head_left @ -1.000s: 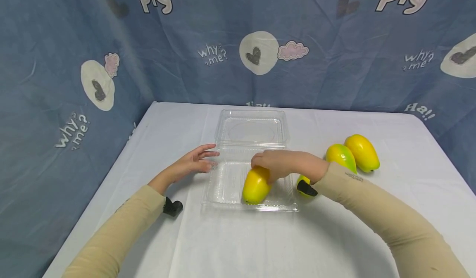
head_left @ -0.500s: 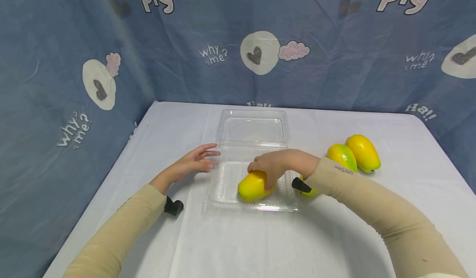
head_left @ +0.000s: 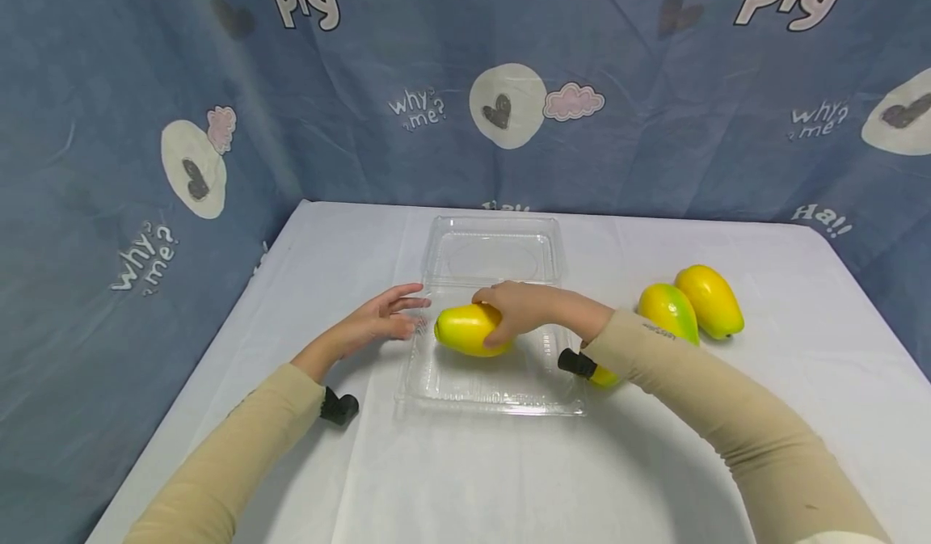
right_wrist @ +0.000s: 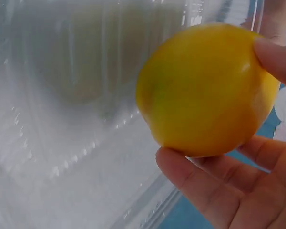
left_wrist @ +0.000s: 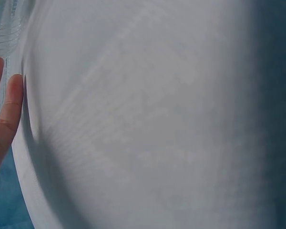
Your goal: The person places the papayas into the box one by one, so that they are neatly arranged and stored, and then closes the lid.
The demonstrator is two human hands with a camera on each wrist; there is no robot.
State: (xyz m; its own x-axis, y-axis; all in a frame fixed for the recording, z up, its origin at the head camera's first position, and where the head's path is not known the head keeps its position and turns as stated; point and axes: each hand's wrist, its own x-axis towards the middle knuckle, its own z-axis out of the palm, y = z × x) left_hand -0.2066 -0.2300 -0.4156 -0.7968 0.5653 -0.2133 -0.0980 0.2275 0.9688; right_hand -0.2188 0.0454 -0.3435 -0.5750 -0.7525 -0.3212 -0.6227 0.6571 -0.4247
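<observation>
A clear plastic clamshell container point(head_left: 494, 386) lies with its lid folded back, away from the person. Over its base, my right hand point(head_left: 527, 308) holds a yellow mango point(head_left: 469, 330) sideways, its tip to the left. In the right wrist view, thumb and fingers grip the mango point(right_wrist: 205, 90) from opposite sides above the ridged container floor. My left hand point(head_left: 378, 315) is at the container's left edge with its fingers extended; whether it touches the rim I cannot tell. Only two fingertips of the left hand point(left_wrist: 7, 112) show in the left wrist view.
Two more mangoes, a yellow-green one point(head_left: 667, 309) and a yellow one point(head_left: 709, 300), sit together on the white tablecloth point(head_left: 465, 479) to the right. Another mango point(head_left: 604, 377) lies beside the container, partly hidden by the right wrist's black camera point(head_left: 576, 363). A blue printed curtain point(head_left: 618, 156) hangs behind.
Held by the right hand, the mango has turned from pointing toward the person to lying sideways, and has moved back and left over the container. The left hand stays in place.
</observation>
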